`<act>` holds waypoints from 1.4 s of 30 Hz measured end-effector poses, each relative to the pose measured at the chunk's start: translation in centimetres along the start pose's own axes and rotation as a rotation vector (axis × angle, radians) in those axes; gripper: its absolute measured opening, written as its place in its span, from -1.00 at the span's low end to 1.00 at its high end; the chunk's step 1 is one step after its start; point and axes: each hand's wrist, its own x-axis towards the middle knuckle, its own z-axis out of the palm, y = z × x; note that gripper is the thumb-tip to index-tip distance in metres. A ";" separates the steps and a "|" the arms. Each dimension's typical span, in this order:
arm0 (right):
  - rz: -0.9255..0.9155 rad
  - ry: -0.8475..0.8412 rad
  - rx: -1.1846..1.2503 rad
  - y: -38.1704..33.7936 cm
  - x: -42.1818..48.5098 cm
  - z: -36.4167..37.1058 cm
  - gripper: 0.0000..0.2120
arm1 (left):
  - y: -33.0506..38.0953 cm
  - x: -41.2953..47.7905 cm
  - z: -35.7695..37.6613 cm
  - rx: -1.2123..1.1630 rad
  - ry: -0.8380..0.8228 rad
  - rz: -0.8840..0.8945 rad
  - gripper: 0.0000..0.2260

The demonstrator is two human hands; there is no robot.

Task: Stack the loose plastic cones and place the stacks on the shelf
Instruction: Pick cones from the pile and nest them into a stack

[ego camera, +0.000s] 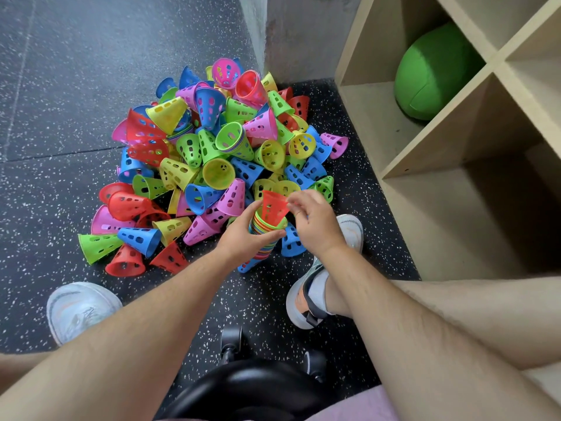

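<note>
Dozens of loose cones [212, 153] lie heaped on the floor; only one stack [263, 235] grows, gripped by the left hand [246, 235], while right hand [315, 226] fingers pinch a red cone [273, 206] onto it. Shelf [431, 165] holds no stacks.

A dark speckled rubber floor [60, 189] carries a big heap of coloured plastic cones [218, 159] at its middle. Near, two white shoes [80, 309] rest on it. At right stands a wooden shelf [431, 159], holding a green ball [431, 74].
</note>
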 end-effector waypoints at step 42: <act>-0.118 0.086 -0.097 1.6 -0.3 0.9 -0.82 | -0.9 0.4 -0.3 -0.068 -0.026 -0.026 -0.01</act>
